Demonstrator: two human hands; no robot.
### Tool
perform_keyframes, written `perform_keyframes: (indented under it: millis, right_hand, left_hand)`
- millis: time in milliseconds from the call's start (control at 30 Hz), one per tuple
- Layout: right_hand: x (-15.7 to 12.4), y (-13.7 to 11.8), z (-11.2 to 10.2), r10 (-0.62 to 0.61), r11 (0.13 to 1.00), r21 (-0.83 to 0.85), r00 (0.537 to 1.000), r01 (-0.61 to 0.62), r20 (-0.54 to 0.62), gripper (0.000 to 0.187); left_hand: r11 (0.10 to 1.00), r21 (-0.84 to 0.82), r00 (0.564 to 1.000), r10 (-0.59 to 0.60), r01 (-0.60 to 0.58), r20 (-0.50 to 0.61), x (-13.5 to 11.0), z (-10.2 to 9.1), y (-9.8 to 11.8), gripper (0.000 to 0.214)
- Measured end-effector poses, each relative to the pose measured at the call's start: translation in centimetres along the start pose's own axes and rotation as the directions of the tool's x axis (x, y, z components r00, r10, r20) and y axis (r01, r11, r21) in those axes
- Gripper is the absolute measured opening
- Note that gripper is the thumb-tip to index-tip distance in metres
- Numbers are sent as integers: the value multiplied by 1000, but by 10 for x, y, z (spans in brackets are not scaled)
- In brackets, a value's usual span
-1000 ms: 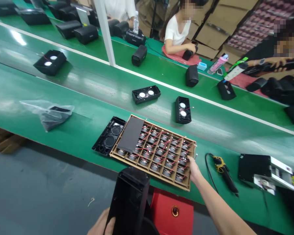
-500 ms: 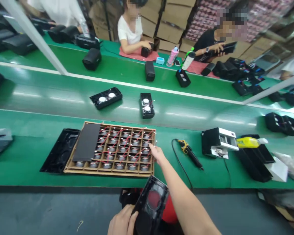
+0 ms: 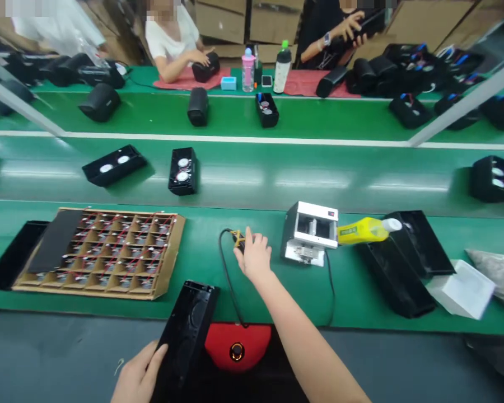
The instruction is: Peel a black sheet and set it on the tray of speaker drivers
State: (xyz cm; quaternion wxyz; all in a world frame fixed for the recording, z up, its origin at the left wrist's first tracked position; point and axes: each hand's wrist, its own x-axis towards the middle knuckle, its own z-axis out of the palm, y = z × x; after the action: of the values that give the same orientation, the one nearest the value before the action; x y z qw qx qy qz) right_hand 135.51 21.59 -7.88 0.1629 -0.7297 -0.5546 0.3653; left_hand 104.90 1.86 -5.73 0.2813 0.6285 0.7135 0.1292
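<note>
My left hand [image 3: 140, 375] grips a long black plastic speaker shell [image 3: 185, 338] at the bottom of the view, its upper end resting on the near edge of the green bench. My right hand [image 3: 255, 256] lies over a corded soldering iron with a yellow-and-black handle [image 3: 237, 237], fingers curled around it on the bench. A cardboard grid tray [image 3: 170, 252] holding several small round speaker drivers with red wires lies to the left, partly covered by a dark sheet [image 3: 54, 246].
A white-and-black box device [image 3: 313, 229], a yellow bottle [image 3: 363, 230], black shells [image 3: 403, 263] and a white box [image 3: 462, 288] lie to the right. Black housings [image 3: 182, 170] ride the conveyor behind. Two co-workers sit across the far bench. A red object [image 3: 237, 347] sits below.
The view swung right. My right hand left the tray's right edge and moved right onto the soldering iron. The black shell in my left hand tilted up toward the bench edge.
</note>
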Motion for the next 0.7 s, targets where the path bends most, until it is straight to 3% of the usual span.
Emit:
perform_keyframes:
  millis: [133, 233, 300, 433, 533, 700]
  right_hand:
    - [-15, 47, 9, 15, 977, -214, 1000, -14, 3, 50]
    - [-29, 67, 20, -33, 955, -294, 999, 39, 25, 43]
    - [-48, 84, 15, -73, 941, -327, 997, 81, 37, 42]
    - [-99, 136, -21, -172, 900, -388, 980, 197, 98, 43]
    - [-126, 185, -57, -226, 856, -449, 967, 255, 119, 42]
    - [-124, 258, -99, -388, 793, -511, 922, 332, -3, 57]
  left_hand:
    - [998, 56, 999, 10, -8, -32, 34, 16, 10, 57]
    - [995, 87, 998, 55, -52, -21, 62, 11, 5, 54]
    - [990, 103, 995, 96, -95, 3, 82, 2, 3, 55]
    - [971, 103, 975, 206, -214, 82, 132, -10, 9, 56]
    - [943, 91, 939, 303, -321, 163, 170, -7, 29, 40]
    - [882, 135, 887, 427, -452, 177, 213, 15, 68, 23]
